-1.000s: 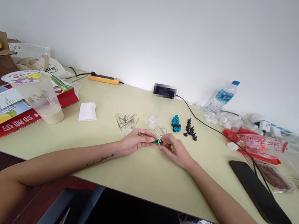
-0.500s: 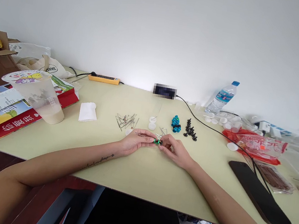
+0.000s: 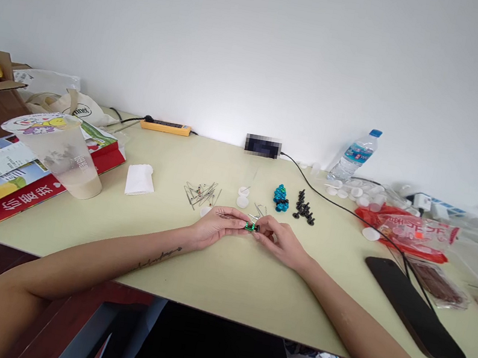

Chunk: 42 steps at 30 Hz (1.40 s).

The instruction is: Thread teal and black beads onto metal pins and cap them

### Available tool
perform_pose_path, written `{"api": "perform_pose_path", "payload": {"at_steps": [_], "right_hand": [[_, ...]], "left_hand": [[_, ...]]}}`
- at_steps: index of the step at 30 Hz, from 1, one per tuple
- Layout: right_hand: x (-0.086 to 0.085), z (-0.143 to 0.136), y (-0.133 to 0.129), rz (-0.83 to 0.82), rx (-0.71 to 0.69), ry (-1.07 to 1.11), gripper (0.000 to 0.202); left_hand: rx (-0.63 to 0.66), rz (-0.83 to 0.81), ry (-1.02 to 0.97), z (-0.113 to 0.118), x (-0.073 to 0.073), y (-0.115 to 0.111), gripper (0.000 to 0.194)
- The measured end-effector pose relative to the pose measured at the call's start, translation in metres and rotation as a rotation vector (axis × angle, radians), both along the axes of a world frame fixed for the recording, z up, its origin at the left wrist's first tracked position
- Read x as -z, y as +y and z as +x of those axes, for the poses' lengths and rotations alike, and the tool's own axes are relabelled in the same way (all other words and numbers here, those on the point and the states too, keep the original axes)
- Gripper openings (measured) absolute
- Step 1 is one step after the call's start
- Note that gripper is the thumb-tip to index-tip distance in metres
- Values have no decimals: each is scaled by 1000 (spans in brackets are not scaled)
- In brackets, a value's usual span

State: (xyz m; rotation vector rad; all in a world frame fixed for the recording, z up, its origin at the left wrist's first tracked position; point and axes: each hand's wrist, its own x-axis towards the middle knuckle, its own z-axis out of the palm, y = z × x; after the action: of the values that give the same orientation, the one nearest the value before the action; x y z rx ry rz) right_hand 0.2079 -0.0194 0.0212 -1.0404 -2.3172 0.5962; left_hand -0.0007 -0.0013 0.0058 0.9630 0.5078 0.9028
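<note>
Between my two hands, above the pale table, is a small green and black part (image 3: 251, 227); its exact kind is too small to tell. The fingertips of my left hand (image 3: 218, 227) pinch its green end, and a thin metal pin (image 3: 224, 215) shows along those fingers. My right hand (image 3: 280, 241) closes thumb and fingers on the black end. Just beyond the fingers lie bent metal pieces (image 3: 260, 210). Farther off are a pile of metal pins (image 3: 201, 193), a small white cap (image 3: 242, 201), a heap of shiny blue pieces (image 3: 280, 198) and several black screw-like pieces (image 3: 304, 209).
To the left stand a plastic drink cup (image 3: 78, 167), a red box (image 3: 34, 197) and a folded white paper (image 3: 140, 179). A phone (image 3: 412, 307), a black cable (image 3: 344, 206), a red packet (image 3: 413, 232) and a water bottle (image 3: 355, 156) occupy the right side.
</note>
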Motion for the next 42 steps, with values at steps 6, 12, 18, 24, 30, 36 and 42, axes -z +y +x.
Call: {"api": "perform_pose_path", "payload": {"at_steps": [6,12,18,24,30,36,42], "right_hand": [[0,0,0,1,0,10,22],[0,0,0,3,-5,8,21],[0,1,1,9,-4,-8,18],[0,1,1,-11,4,6,22],[-1,2,1,0,4,1,21],[-1,0,-1,8,16,-11,20],[-1,-1,-1,23,15,-15,20]], "left_hand": [[-10,-4,-7,0,0,-1,25],[-2,0,-8,-1,0,0,24],[1,5,6,0,1,0,23],[-9,-4,-3,0,0,0,24],[-2,-5,-14,0,-1,-1,24],[-12,-6,-7,0,0,0,25],[-15,-15,16,0,-1,-1,25]]}}
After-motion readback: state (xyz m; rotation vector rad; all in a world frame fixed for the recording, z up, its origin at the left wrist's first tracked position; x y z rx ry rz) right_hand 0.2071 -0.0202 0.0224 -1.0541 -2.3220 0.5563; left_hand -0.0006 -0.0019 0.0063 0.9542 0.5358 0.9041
